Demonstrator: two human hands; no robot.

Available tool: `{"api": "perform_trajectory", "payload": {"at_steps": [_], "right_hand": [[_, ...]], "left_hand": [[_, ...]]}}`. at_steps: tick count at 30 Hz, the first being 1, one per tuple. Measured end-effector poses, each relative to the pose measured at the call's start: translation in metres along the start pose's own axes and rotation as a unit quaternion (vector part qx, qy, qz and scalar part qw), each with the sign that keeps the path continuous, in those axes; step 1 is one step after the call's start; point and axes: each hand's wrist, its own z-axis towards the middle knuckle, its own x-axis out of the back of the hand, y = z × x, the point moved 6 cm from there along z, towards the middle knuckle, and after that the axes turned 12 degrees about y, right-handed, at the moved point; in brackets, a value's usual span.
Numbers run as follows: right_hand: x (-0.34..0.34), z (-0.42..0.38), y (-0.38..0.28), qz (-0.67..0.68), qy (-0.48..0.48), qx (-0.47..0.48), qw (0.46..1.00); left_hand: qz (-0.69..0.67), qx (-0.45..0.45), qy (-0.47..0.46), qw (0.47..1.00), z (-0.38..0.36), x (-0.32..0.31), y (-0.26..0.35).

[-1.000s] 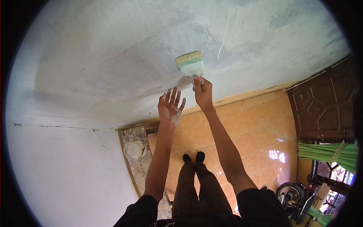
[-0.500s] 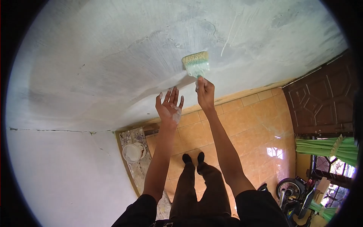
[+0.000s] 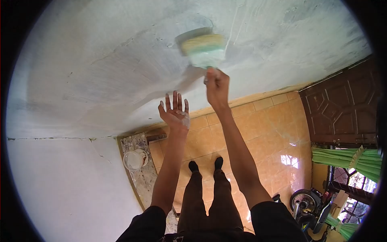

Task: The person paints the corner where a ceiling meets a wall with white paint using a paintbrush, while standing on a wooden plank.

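My right hand (image 3: 217, 86) grips the handle of a wide brush (image 3: 206, 52) with pale bristles and a green-white body. The brush is blurred and sits over the grey, streaked wall (image 3: 121, 64), its shadow beside the bristles; whether it touches the wall I cannot tell. To the left and lower, my left hand (image 3: 176, 115) is raised with its fingers spread and nothing in it. White smears mark its palm and fingertips.
A stained plank bench (image 3: 147, 181) at the lower left bears a white tub (image 3: 133, 160). Orange tiles (image 3: 266, 133) cover the floor. At the right are a brown door (image 3: 340, 101), green curtains (image 3: 342, 158) and a motorcycle (image 3: 308, 203).
The brush and my right hand have moved up along the wall, the brush now blurred. My left hand has shifted slightly left, its fingers spread wider. The feet stand farther apart.
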Motion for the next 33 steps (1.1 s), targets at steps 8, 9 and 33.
{"api": "perform_trajectory", "payload": {"at_steps": [8, 9, 33], "right_hand": [[0.038, -0.076, 0.101, -0.024, 0.015, -0.204, 0.979], [0.042, -0.083, 0.094, -0.004, 0.015, -0.211, 0.977], [0.043, -0.006, 0.078, 0.01, 0.027, -0.126, 0.992]], "left_hand": [[-0.02, -0.022, 0.03, 0.999, 0.0, 0.0, -0.002], [-0.015, -0.022, 0.016, 1.0, 0.002, -0.004, 0.0], [0.022, -0.005, -0.005, 1.0, -0.017, 0.002, -0.037]]}}
